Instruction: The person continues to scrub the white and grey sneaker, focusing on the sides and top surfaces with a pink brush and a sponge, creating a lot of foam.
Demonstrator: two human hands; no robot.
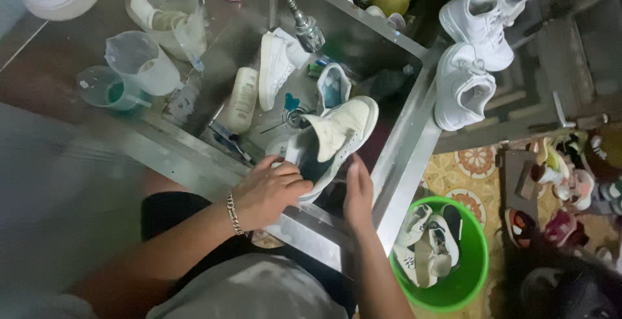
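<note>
Steel sink [402, 157] fills frame centre, set diagonally; white sneaker [337, 141] is held over its near end, above the basin.

Sneaker: long axis runs lower-left to upper-right in frame, toe pointed up-right away from the body, heel toward the left hand. Opening faces up, tongue flipped out, dark lining visible.

Left hand [269, 192]: fingers curled and closed round the heel/collar, thumb side on top, knuckles up. Wrist w/ chain bracelet [233, 212], forearm comes in from lower left, roughly level, crossing the sink's front edge.

Right hand [358, 192]: fingers straight and pressed together, palm turned inward toward the sneaker's sidewall. Contact w/ shoe can't be told, hand is blurred; seen just beside the sole edge. Forearm rises from bottom of frame, near vertical.

Rest, large to small:
- green tub [473, 273] on the floor right of sink, more white shoes inside.
- two white sneakers [470, 53] on a rack past the sink's right rim.
- measuring jugs [146, 59] on the counter left of the sink.
- another white shoe [275, 66] lying in the basin, far end.
- white bottle [243, 98] lying beside it.
- flexible tap hose [304, 24] hanging over the basin.
</note>
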